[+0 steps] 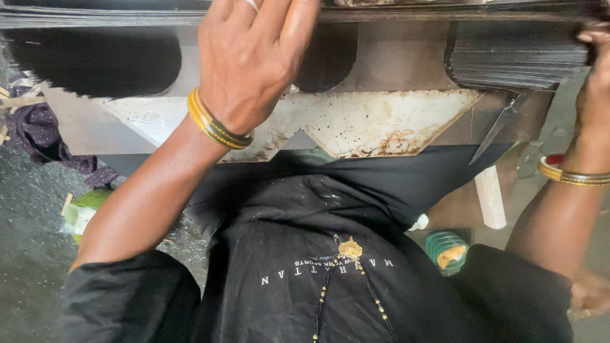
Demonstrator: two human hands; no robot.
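The left hand [251,60] is lying open and flat near the far edge, while the right hand [594,82] is clasping the far-right stack of thin dark stiff sheets [515,60], likely heavy and sharp-edged, best gripped by its sides

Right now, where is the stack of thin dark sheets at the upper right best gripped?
Probably at its right end, coming in from the right: the stack of dark sheets shows its layered edge open there, and the right hand is already at that end.
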